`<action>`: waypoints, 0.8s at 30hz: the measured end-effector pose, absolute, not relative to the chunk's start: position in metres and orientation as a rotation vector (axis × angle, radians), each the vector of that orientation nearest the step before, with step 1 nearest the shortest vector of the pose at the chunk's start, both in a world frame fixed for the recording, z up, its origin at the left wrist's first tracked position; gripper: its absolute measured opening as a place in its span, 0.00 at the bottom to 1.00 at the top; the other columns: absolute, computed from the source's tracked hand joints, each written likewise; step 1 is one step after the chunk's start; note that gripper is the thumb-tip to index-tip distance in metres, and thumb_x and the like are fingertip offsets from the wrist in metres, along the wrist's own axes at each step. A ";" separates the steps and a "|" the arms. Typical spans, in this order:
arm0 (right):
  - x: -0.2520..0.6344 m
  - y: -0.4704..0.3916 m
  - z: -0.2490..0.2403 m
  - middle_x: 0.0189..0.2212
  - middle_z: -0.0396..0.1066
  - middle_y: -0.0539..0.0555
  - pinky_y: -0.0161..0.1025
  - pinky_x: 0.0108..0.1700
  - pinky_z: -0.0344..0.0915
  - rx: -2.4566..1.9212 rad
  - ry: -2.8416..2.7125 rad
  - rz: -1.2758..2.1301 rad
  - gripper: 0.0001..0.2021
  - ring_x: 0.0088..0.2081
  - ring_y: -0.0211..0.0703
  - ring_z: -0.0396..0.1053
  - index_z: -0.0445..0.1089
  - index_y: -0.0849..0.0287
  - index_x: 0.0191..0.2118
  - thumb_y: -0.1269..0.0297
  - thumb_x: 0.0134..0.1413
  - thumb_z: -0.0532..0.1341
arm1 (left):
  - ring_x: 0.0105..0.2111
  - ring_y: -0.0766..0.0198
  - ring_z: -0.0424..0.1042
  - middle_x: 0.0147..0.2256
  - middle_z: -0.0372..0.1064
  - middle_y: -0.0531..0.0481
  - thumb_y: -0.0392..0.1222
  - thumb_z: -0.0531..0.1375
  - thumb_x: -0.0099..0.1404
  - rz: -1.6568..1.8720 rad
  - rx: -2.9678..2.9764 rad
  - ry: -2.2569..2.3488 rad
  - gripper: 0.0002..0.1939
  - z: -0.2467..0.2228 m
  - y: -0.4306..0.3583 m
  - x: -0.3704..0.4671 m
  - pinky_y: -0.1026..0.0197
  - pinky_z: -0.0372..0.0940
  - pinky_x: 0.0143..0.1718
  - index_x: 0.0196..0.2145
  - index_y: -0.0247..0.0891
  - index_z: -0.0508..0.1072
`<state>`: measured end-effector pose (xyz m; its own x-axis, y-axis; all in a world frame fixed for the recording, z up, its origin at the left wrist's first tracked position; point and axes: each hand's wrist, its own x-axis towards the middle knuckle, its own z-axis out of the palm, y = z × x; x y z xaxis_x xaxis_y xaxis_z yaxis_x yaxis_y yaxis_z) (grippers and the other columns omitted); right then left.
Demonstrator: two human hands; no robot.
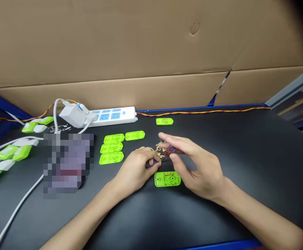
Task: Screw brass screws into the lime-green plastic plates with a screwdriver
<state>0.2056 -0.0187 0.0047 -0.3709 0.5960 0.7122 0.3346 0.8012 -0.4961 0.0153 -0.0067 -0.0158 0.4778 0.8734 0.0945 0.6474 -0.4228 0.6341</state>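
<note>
My left hand is closed, its thumb and forefinger pinched together at the near edge of a small pile of brass-coloured metal pieces. One tiny brass piece appears to be at those fingertips. Above and right of the pile, my right hand holds a small translucent purple-and-red object between thumb and fingers; its exact kind does not show. Between the hands, nearest me, lies a lime-green plastic shell half, inner side up, with a small copper-coloured part in it.
Several green shell halves lie left of my hands, and another shell lies farther back. A white power strip with plugs stands near the cardboard wall. Green-and-white pieces, white cables and a pixelated dark object occupy the left.
</note>
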 end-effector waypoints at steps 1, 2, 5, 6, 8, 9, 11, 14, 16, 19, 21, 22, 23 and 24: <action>0.205 -0.018 0.006 0.55 0.70 0.58 0.40 0.52 0.74 -0.689 -2.010 0.325 0.28 0.53 0.41 0.72 0.57 0.55 0.62 0.79 0.58 0.56 | 0.29 0.66 0.63 0.26 0.65 0.55 0.35 0.60 0.63 0.560 2.203 1.264 0.05 -0.016 -0.007 0.016 0.63 0.57 0.32 0.29 0.38 0.72; 0.205 -0.017 0.006 0.55 0.71 0.58 0.40 0.52 0.74 -0.692 -2.022 0.319 0.28 0.53 0.41 0.72 0.56 0.55 0.63 0.79 0.58 0.56 | 0.29 0.66 0.63 0.26 0.65 0.55 0.35 0.60 0.63 0.551 2.204 1.272 0.04 -0.016 -0.007 0.016 0.63 0.57 0.32 0.29 0.38 0.72; 0.203 -0.016 0.005 0.46 0.75 0.55 0.39 0.47 0.76 -0.719 -2.013 0.290 0.28 0.46 0.41 0.75 0.58 0.50 0.62 0.76 0.58 0.58 | 0.30 0.65 0.65 0.27 0.67 0.55 0.34 0.59 0.63 0.536 2.197 1.284 0.03 -0.018 -0.007 0.016 0.63 0.58 0.33 0.31 0.38 0.73; 0.203 -0.016 0.005 0.42 0.75 0.53 0.37 0.43 0.76 -0.735 -1.998 0.275 0.27 0.42 0.39 0.75 0.60 0.48 0.61 0.75 0.58 0.60 | 0.31 0.64 0.65 0.28 0.68 0.54 0.34 0.59 0.63 0.534 2.190 1.281 0.03 -0.018 -0.007 0.016 0.62 0.58 0.34 0.32 0.38 0.73; 0.202 -0.016 0.004 0.35 0.72 0.50 0.34 0.36 0.75 -0.772 -1.951 0.231 0.23 0.34 0.36 0.74 0.66 0.45 0.55 0.73 0.56 0.63 | 0.31 0.64 0.66 0.29 0.69 0.53 0.35 0.58 0.64 0.531 2.177 1.267 0.04 -0.019 -0.008 0.015 0.62 0.59 0.35 0.32 0.38 0.73; 0.201 -0.017 0.003 0.33 0.70 0.49 0.32 0.33 0.74 -0.786 -1.938 0.202 0.20 0.31 0.35 0.73 0.68 0.45 0.52 0.71 0.55 0.65 | 0.31 0.64 0.66 0.29 0.69 0.53 0.36 0.58 0.65 0.529 2.171 1.258 0.04 -0.019 -0.008 0.015 0.62 0.60 0.35 0.33 0.38 0.73; 0.201 -0.018 0.003 0.35 0.69 0.50 0.32 0.32 0.73 -0.786 -1.952 0.169 0.18 0.32 0.35 0.72 0.69 0.46 0.52 0.67 0.56 0.64 | 0.31 0.63 0.66 0.28 0.69 0.53 0.36 0.59 0.64 0.525 2.168 1.257 0.04 -0.019 -0.007 0.015 0.61 0.59 0.36 0.33 0.38 0.73; 0.200 -0.018 0.003 0.52 0.70 0.58 0.35 0.44 0.75 -0.771 -1.996 0.238 0.28 0.49 0.40 0.73 0.55 0.52 0.65 0.75 0.60 0.56 | 0.31 0.64 0.65 0.27 0.67 0.54 0.35 0.60 0.63 0.531 2.189 1.279 0.03 -0.019 -0.007 0.015 0.61 0.59 0.36 0.31 0.38 0.73; 0.199 -0.017 0.002 0.51 0.72 0.56 0.34 0.44 0.75 -0.779 -1.972 0.233 0.32 0.47 0.39 0.75 0.51 0.51 0.67 0.77 0.59 0.56 | 0.29 0.64 0.64 0.26 0.66 0.55 0.35 0.60 0.63 0.539 2.204 1.289 0.04 -0.018 -0.007 0.016 0.61 0.58 0.35 0.30 0.38 0.72; 0.199 -0.015 0.002 0.37 0.76 0.51 0.35 0.36 0.75 -0.803 -1.873 0.167 0.28 0.33 0.37 0.75 0.62 0.47 0.61 0.72 0.56 0.64 | 0.30 0.64 0.65 0.26 0.66 0.55 0.34 0.59 0.63 0.542 2.203 1.283 0.04 -0.018 -0.007 0.016 0.62 0.58 0.34 0.31 0.38 0.72; 0.199 -0.015 0.003 0.33 0.74 0.50 0.36 0.33 0.74 -0.800 -1.836 0.149 0.22 0.30 0.37 0.73 0.68 0.47 0.55 0.70 0.54 0.65 | 0.30 0.64 0.65 0.27 0.67 0.55 0.34 0.59 0.63 0.542 2.198 1.276 0.04 -0.018 -0.007 0.016 0.62 0.57 0.33 0.31 0.38 0.73; 0.199 -0.016 0.003 0.35 0.75 0.52 0.37 0.34 0.75 -0.794 -1.842 0.163 0.21 0.33 0.38 0.74 0.68 0.49 0.54 0.71 0.56 0.64 | 0.30 0.64 0.65 0.27 0.67 0.55 0.34 0.59 0.63 0.542 2.197 1.274 0.04 -0.017 -0.007 0.015 0.62 0.57 0.33 0.31 0.39 0.73; 0.199 -0.016 0.003 0.40 0.75 0.54 0.38 0.37 0.75 -0.784 -1.859 0.190 0.21 0.37 0.40 0.75 0.67 0.50 0.56 0.73 0.57 0.61 | 0.30 0.64 0.64 0.27 0.67 0.55 0.35 0.59 0.63 0.540 2.195 1.274 0.03 -0.017 -0.007 0.015 0.62 0.57 0.33 0.31 0.39 0.73; 0.199 -0.016 0.004 0.45 0.74 0.57 0.39 0.41 0.76 -0.773 -1.877 0.218 0.24 0.42 0.40 0.75 0.64 0.51 0.59 0.75 0.58 0.58 | 0.29 0.65 0.64 0.27 0.67 0.55 0.35 0.60 0.63 0.541 2.194 1.274 0.03 -0.017 -0.007 0.016 0.62 0.56 0.33 0.31 0.39 0.73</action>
